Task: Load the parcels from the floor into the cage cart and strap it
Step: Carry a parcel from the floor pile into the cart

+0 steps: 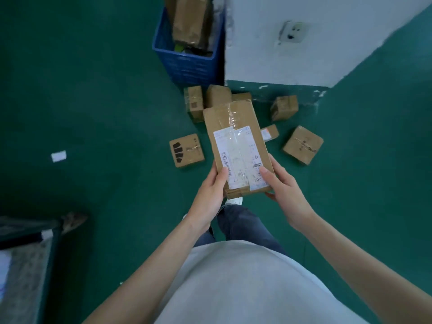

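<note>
1. Flat cardboard parcel (236,146), taped lengthwise and bearing a white shipping label, held up over the green floor (93,113), long axis pointing away from the body.
2. Gripped at its near end by the left hand (209,195), thumb lying on the label's left edge, remaining fingers hidden beneath.
3. Gripped on the opposite side by the right hand (284,195), thumb pressed on the label's lower right corner, fingers (273,160) curled round the parcel's right edge.
4. Small boxes (302,145) scattered on the floor beyond, one with dark markings (187,150) to the left, others bunched near the base of the white wall (304,54).
5. Blue plastic crate (187,64) against the wall, holding an upright taped carton (190,19).
6. White scrap (58,156) lying apart on the floor at left.
7. Jeans and one white shoe tip (235,201) seen below the parcel.
</note>
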